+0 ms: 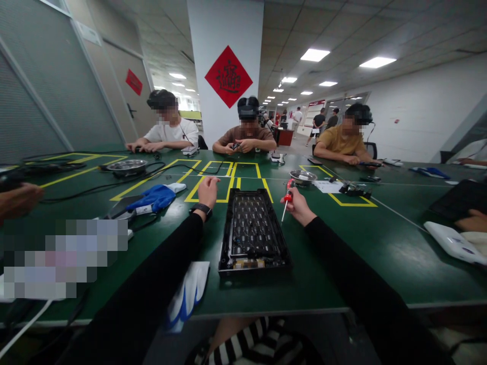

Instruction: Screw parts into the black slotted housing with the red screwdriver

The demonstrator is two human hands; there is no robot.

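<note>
A black open case [254, 230] with rows of metallic cells or parts inside lies on the green table in front of me. Beyond its right side, my right hand [298, 205] is closed around a red-handled screwdriver [289, 195], its thin shaft pointing down. My left hand [208, 192] is raised at the case's upper left, fingers curled, with a dark watch on the wrist; what it holds, if anything, is too small to make out.
Blue gloves [155, 196] lie at the left, and a white-and-blue glove [189, 291] near the front edge. Metal bowls [303, 176] [127, 166], yellow tape [357, 204] and black cables are on the table [353, 238]. Several people sit around it.
</note>
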